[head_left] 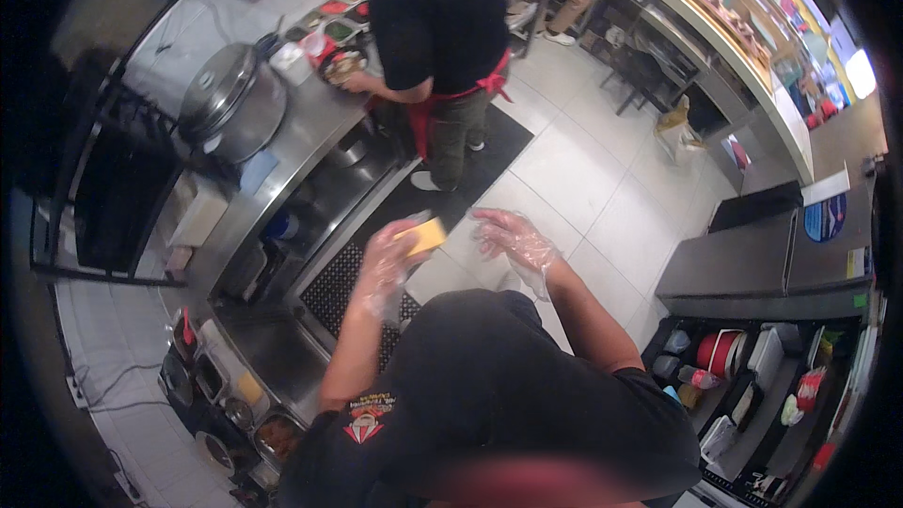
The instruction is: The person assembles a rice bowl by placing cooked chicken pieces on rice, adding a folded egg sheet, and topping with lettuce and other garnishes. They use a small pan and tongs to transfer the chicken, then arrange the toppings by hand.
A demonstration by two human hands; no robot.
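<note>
Clear plastic gloves cover both of my hands. In front of my body, my left hand (384, 260) is closed on a yellow rectangular block (426, 237), whose flat face shows past the fingers. Whether it is a sponge or a stack of cheese slices I cannot tell. To its right, my right hand (515, 239) hangs in the air with its fingers stretched out and nothing in them. A gap separates it from the yellow block. Both hands are above the floor, beside the steel counter (324, 146).
A co-worker in black with a red apron (428, 47) stands ahead at the counter, handling a bowl of food (343, 66). On the left sits a large lidded pot (233, 99). Food pans (279, 435) lie lower left. Stocked shelves (752, 395) and a steel fridge (743, 245) stand right.
</note>
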